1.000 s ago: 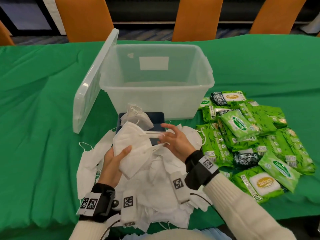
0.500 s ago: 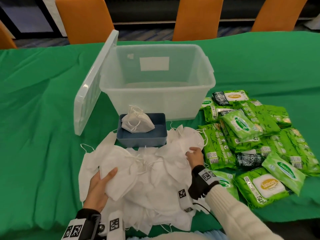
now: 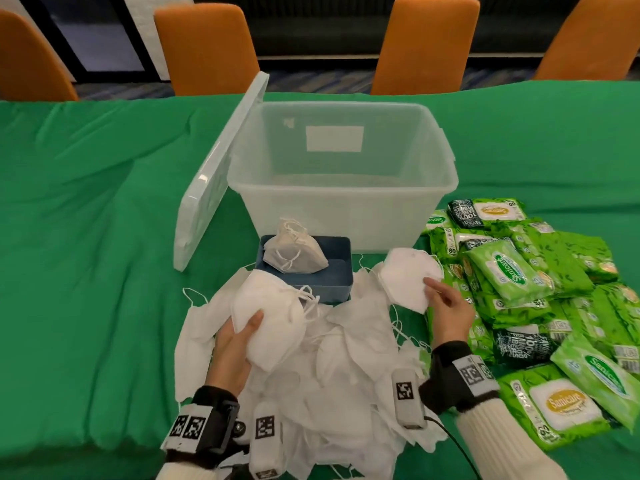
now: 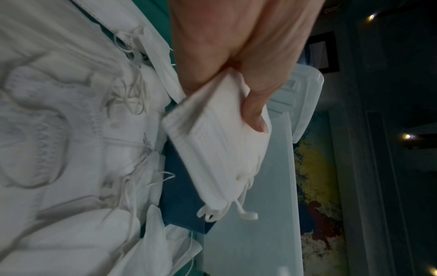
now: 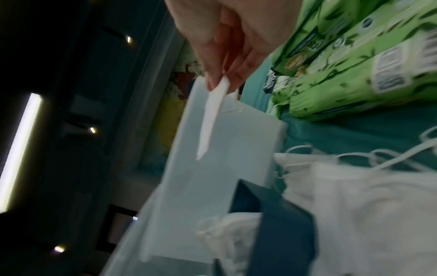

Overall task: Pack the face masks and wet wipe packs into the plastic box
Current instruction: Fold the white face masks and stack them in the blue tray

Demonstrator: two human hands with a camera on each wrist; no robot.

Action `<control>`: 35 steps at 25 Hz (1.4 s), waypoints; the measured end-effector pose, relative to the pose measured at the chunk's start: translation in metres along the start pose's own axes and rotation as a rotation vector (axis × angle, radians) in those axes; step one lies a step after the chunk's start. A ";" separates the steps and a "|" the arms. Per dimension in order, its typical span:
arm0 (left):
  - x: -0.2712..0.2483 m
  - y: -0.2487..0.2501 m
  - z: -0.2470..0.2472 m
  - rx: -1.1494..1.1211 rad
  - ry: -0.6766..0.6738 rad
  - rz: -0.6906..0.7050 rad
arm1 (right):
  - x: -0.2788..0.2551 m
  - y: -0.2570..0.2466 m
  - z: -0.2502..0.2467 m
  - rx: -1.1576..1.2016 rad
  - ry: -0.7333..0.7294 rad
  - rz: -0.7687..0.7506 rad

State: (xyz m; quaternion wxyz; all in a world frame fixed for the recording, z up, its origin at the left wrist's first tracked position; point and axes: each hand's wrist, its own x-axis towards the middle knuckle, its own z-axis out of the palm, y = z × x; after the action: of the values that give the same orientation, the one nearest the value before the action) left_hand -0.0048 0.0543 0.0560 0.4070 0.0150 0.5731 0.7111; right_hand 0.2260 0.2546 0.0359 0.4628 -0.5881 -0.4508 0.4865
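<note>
A clear plastic box stands open in the middle of the green table, nothing in it. In front of it lies a heap of white face masks. My left hand grips a small stack of masks, also clear in the left wrist view, thumb on top. My right hand pinches a single mask by its edge, lifted above the heap; the right wrist view shows it edge-on. Green wet wipe packs are piled at the right.
A small blue tray with a bundle of masks sits between the heap and the box. The box lid leans against the box's left side. Orange chairs line the far edge of the table.
My right hand picked one mask off the heap's right side and lifted it. My left hand raised its stack of masks a little toward the blue tray.
</note>
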 end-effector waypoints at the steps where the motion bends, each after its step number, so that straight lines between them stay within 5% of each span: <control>1: 0.001 0.000 0.002 -0.006 0.005 0.001 | -0.006 -0.019 -0.004 0.149 -0.058 -0.008; 4: 0.004 -0.001 0.013 0.000 -0.007 -0.001 | -0.029 -0.061 0.001 0.380 -0.345 0.054; 10: 0.001 -0.002 0.047 -0.012 -0.059 0.021 | -0.093 -0.052 0.056 0.092 -0.725 0.109; 15: 0.000 0.000 0.050 -0.027 0.020 0.041 | -0.103 -0.042 0.071 -0.080 -0.791 0.079; 20: -0.006 -0.001 0.046 0.090 -0.038 0.077 | -0.123 -0.047 0.074 -0.107 -0.860 -0.013; 25: -0.005 0.001 0.036 0.109 -0.101 0.104 | -0.105 -0.048 0.067 0.352 -0.634 0.267; 28: -0.006 -0.001 0.033 0.154 -0.146 0.099 | -0.086 -0.051 0.070 0.095 -0.439 0.140; 30: -0.009 0.000 0.034 0.193 -0.198 0.088 | -0.074 -0.053 0.073 -0.085 -0.595 0.046; 33: -0.011 0.003 0.034 0.230 -0.277 0.074 | -0.059 -0.053 0.072 -0.182 -0.949 0.134; 35: -0.009 0.006 0.031 0.242 -0.272 0.078 | -0.052 -0.051 0.067 -0.148 -0.951 0.101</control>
State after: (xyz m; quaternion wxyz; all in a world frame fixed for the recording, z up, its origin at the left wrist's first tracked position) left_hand 0.0128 0.0736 0.0759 0.4478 0.1821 0.5934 0.6436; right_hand 0.1496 0.2192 0.0881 0.1384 -0.3529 -0.6168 0.6899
